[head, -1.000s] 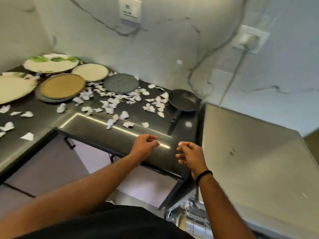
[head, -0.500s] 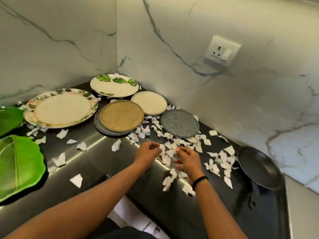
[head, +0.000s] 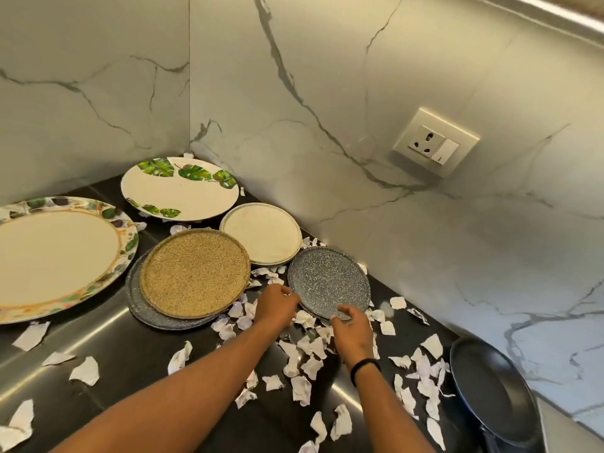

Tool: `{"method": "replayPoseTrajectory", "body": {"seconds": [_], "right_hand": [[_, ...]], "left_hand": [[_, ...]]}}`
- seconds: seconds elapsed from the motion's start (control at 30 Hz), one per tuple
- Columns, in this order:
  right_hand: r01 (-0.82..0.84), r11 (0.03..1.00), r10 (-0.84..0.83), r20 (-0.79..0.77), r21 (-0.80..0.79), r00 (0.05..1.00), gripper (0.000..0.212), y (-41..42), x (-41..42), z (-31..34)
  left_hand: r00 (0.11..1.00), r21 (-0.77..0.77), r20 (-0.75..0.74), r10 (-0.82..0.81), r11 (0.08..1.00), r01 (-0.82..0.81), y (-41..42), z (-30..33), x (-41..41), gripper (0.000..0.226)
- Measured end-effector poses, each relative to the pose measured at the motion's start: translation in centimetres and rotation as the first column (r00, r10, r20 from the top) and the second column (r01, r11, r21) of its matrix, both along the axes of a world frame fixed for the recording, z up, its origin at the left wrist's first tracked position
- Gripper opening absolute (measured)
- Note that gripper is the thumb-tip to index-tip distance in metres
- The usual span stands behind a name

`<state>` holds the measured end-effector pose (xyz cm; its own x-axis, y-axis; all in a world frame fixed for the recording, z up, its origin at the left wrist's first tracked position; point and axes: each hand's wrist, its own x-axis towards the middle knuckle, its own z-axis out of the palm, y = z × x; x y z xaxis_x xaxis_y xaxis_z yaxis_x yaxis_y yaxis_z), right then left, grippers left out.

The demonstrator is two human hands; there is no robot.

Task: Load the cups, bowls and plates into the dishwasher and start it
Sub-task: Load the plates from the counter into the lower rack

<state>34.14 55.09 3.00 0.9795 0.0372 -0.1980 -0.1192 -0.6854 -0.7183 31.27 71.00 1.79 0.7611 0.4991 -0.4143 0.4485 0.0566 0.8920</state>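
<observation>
Head view: the round speckled grey plate [head: 328, 282] is pinched at its near rim by both hands' fingers [head: 346, 311]; slippage onto the paper-strewn tabletop [head: 130, 354] is possible.

Six plates lie flat on the dark surface. Far in the corner sits a white plate with green leaves [head: 179, 188]. At left, a large floral-rimmed plate [head: 58, 256]. A small cream plate [head: 260, 233] lies right of centre. A tan speckled plate [head: 195, 272] rests on a grey plate [head: 153, 317]. To the right lies a grey speckled plate [head: 328, 282].
</observation>
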Motion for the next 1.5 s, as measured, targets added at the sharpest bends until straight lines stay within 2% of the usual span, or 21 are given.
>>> {"method": "replayPoseTrajectory", "body": {"seconds": [0.03, 0.1, 0.17, 0.27, 0.4, 0.53, 0.7, 0.77, 0.83, 0.93, 1.03, 1.13, 1.2, 1.33, 1.5], "right_hand": [[-0.076, 0.990, 0.082, 0.038, -0.123, 0.996, 0.032, 0.1, 0.5, -0.4], [-0.215, 0.908, 0.254, 0.065, -0.358, 0.965, 0.038, 0.4, 1.3, -0.9], [-0.303, 0.840, 0.342, 0.004, -0.450, 0.940, 0.044, 0.5, 1.5, -1.0], [-0.349, 0.827, 0.365, -0.053, -0.440, 0.930, 0.052, 0.2, 1.4, -1.4], [-0.302, 0.879, 0.316, -0.024, -0.369, 0.949, 0.060, -0.1, 1.4, -1.2], [-0.266, 0.889, 0.293, 0.018, -0.373, 0.956, 0.058, -0.8, 1.4, -0.6], [-0.217, 0.916, 0.271, 0.123, -0.338, 0.955, 0.066, -1.9, 0.9, 0.7], [-0.114, 0.956, 0.177, 0.217, -0.271, 0.960, 0.068, -2.3, 0.5, 0.9], [0.027, 0.993, 0.005, 0.272, -0.114, 0.962, 0.063, -2.7, -0.3, 1.5], [0.205, 0.973, -0.226, 0.247, 0.108, 0.942, 0.055, -3.5, -1.1, 2.8], [0.301, 0.928, -0.343, 0.189, 0.219, 0.920, 0.048, -4.9, -2.0, 3.6], [0.414, 0.834, -0.472, 0.084, 0.365, 0.878, 0.035, -7.1, -3.3, 4.5], [0.465, 0.749, -0.534, 0.017, 0.472, 0.845, 0.035, -8.9, -4.1, 5.0], [0.501, 0.638, -0.582, -0.060, 0.585, 0.811, 0.005, -13.6, -7.6, 5.6], [0.589, 0.495, -0.693, -0.118, 0.639, 0.711, 0.012, -21.0, -14.1, 5.6]], "left_hand": [[1.000, -0.011, -0.016, -0.002, 1.000, 0.001, 0.0, -0.1, 0.5, 0.015], [0.999, -0.063, -0.045, -0.008, 0.998, 0.005, 0.0, -0.3, 1.7, 0.019], [0.997, -0.114, -0.076, 0.008, 0.993, -0.017, -0.2, -0.6, 2.8, 0.021], [0.991, -0.142, -0.109, 0.079, 0.985, -0.095, -0.4, -1.1, 3.8, 0.022], [0.985, -0.216, -0.108, 0.136, 0.964, -0.157, -1.0, -1.7, 4.1, 0.024], [0.991, -0.213, -0.073, 0.109, 0.969, -0.123, -1.4, -1.7, 4.4, 0.033], [0.997, -0.178, 0.041, 0.063, 0.982, -0.055, -1.4, -0.1, 4.8, 0.027], [0.996, -0.169, 0.070, 0.061, 0.984, -0.048, -1.2, 0.7, 4.6, 0.028], [0.995, -0.182, 0.086, 0.054, 0.983, -0.038, -1.2, 1.2, 3.9, 0.024], [0.991, -0.230, 0.114, 0.068, 0.972, -0.041, -1.8, 1.5, 2.7, 0.019], [0.989, -0.216, 0.147, 0.018, 0.976, 0.014, -2.9, 1.9, 1.7, 0.019], [0.982, -0.180, 0.186, -0.041, 0.981, 0.075, -4.2, 2.6, 0.2, 0.028], [0.977, -0.175, 0.197, -0.083, 0.977, 0.119, -4.9, 3.0, -0.9, 0.029], [0.957, -0.122, 0.182, -0.226, 0.961, 0.250, -7.5, 4.7, -3.4, 0.035], [0.882, -0.095, 0.175, -0.437, 0.884, 0.457, -14.1, 5.7, -7.2, 0.037]]}}
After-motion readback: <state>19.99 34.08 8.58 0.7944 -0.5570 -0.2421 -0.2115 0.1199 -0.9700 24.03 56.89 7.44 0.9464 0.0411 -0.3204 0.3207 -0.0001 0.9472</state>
